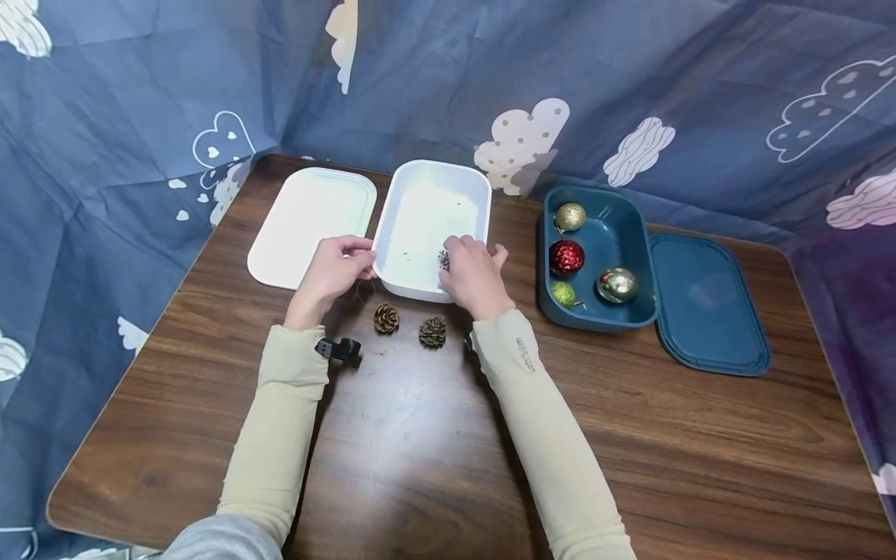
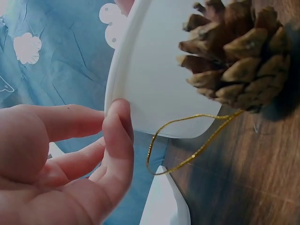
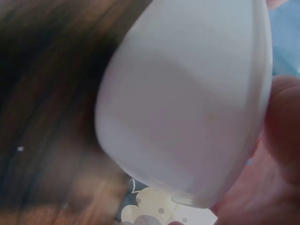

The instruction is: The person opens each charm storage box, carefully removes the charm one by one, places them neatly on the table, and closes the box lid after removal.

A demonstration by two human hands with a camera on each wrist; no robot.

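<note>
At the near left corner of a white plastic box (image 1: 411, 291), my left hand (image 1: 332, 272) pinches the rim between thumb and fingers. Over the near right part of the same box, my right hand (image 1: 477, 278) reaches in with curled fingers around a pine cone (image 1: 444, 260), most of which they hide. Two more pine cones lie on the table in front of the box: a brown one (image 1: 386, 319) and a darker one (image 1: 432, 332). A gold string loop (image 2: 190, 158) trails from the brown cone in the left wrist view.
A white lid (image 1: 311, 222) lies left of the box. To the right stands a blue box (image 1: 595, 320) with several ornaments, among them a red ball (image 1: 566, 257) and a shiny gold ball (image 1: 617, 285). Beside it lies a blue lid (image 1: 714, 307). A patterned curtain hangs behind the table.
</note>
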